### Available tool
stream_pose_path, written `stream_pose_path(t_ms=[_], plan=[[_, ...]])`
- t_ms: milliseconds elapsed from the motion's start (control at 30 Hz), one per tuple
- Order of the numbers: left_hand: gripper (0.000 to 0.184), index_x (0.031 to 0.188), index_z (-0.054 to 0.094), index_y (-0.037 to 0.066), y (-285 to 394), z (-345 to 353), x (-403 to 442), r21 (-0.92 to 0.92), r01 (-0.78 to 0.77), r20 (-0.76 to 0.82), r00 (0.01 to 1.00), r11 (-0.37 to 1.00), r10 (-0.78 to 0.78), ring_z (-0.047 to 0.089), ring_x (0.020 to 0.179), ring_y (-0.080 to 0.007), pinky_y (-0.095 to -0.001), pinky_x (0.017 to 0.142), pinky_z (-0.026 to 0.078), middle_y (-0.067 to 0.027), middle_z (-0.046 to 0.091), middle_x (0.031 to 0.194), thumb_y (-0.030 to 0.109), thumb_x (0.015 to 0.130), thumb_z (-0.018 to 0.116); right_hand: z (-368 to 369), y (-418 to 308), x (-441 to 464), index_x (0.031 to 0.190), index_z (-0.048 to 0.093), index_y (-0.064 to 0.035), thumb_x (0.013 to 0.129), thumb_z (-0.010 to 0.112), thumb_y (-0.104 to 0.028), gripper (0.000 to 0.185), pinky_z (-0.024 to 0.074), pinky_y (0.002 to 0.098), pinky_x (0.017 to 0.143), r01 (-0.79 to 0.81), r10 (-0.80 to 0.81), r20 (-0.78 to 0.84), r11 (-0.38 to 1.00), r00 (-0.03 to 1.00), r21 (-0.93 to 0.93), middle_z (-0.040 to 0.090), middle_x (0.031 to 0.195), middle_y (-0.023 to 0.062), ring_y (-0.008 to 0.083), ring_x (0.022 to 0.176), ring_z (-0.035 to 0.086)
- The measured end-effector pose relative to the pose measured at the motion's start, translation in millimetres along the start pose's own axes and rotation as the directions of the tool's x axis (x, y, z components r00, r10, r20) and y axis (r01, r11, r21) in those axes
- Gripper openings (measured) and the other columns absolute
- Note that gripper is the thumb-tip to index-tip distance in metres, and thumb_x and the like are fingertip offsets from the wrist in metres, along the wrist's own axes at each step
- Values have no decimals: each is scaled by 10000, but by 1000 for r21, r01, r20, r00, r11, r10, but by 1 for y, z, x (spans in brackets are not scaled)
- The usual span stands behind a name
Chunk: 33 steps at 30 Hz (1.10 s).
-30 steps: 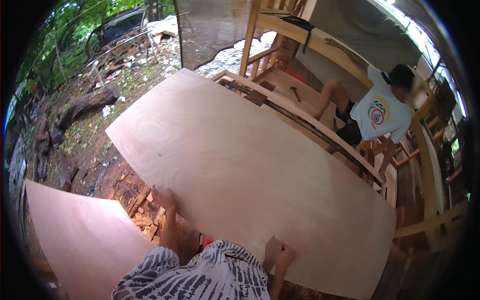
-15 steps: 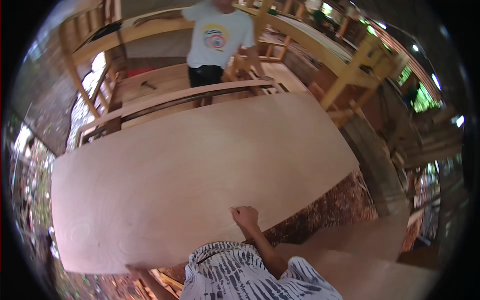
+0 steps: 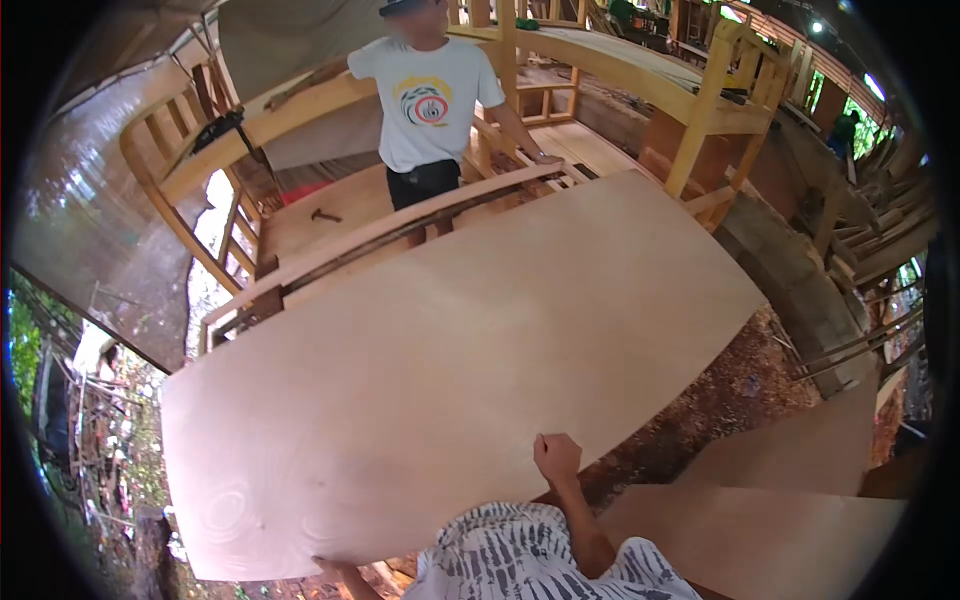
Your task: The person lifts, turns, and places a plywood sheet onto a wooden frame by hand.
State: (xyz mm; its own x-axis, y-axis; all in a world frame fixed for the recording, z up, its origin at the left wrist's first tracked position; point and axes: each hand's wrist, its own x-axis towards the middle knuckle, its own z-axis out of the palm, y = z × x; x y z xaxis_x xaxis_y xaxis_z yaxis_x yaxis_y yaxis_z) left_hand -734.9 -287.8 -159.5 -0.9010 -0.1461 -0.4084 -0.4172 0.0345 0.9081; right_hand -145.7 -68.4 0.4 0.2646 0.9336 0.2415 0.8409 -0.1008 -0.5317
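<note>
A large pale plywood sheet [image 3: 450,350] stretches out in front of me, its far long side up against a wooden frame [image 3: 400,225]. At the near left edge of the sheet, my left hand [image 3: 332,567] grips the rim; its fingers are partly hidden. My right hand [image 3: 557,456] is closed in a fist over the near right part of the sheet, close to its edge. Whatever that fist may hold is too small to make out.
A person [image 3: 430,110] in a white T-shirt stands beyond the frame, one hand on its right end. A hammer [image 3: 325,215] lies on boards behind. Wooden bed-like frames [image 3: 690,140] stand around. More plywood [image 3: 740,530] lies at lower right.
My view has shifted and tilted, so the sheet and both hands appear farther right. The hands keep about the same places at the sheet. The other person's hand stays on the frame.
</note>
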Motion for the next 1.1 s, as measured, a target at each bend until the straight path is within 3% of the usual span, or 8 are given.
stream_pose_path(t_ms=[300,400,433,600,700,833,1100], plan=[[791,1190,617,-152,46,5,-63,-9,116,4,993,993,-116,670,969,-376,-508,815,566,-251,672,1208,601,947,613,2,0,1,651,685,-45,902,618,-275,347,520,517,639,-59,58,-25,998,998,-30,653,659,176,383,678,646],[826,1210,612,-156,34,9,-47,-6,51,-38,998,999,-51,669,988,-377,-509,820,570,-246,674,1211,627,949,588,4,0,3,653,682,-41,901,618,-272,345,521,514,642,-46,45,-57,999,997,-20,652,663,182,388,673,644],[844,1247,596,-157,37,4,-50,104,89,-19,996,991,-87,664,1003,-386,-510,848,570,-245,668,1230,637,965,548,7,-1,3,657,681,-41,897,617,-268,336,521,513,643,-49,48,-37,999,998,-12,656,675,182,392,676,643],[849,1290,555,-155,30,14,-47,192,18,56,998,981,-29,661,1013,-376,-503,862,571,-246,660,1244,628,963,562,17,15,2,661,678,-64,873,611,-245,287,526,504,637,-10,14,-63,998,998,57,675,710,156,396,700,650],[854,1316,530,-153,20,31,-71,227,-9,72,997,974,-7,660,1019,-371,-499,871,571,-247,655,1252,623,962,570,11,13,2,629,667,-69,878,627,-265,319,534,503,637,-63,63,10,997,998,39,673,688,141,377,697,659],[865,1351,498,-151,26,30,-71,222,-12,57,998,975,-1,658,1027,-363,-493,882,572,-248,649,1264,617,960,581,2,6,4,639,682,-70,886,636,-281,328,530,507,627,-109,109,9,994,994,3,664,675,156,373,674,655],[897,1420,432,-146,49,5,-71,118,78,-24,997,990,-76,653,1042,-348,-482,905,573,-251,636,1286,603,957,603,3,-1,8,640,681,-69,873,639,-257,302,526,510,614,-5,6,-56,1000,998,8,649,646,161,374,663,649]])
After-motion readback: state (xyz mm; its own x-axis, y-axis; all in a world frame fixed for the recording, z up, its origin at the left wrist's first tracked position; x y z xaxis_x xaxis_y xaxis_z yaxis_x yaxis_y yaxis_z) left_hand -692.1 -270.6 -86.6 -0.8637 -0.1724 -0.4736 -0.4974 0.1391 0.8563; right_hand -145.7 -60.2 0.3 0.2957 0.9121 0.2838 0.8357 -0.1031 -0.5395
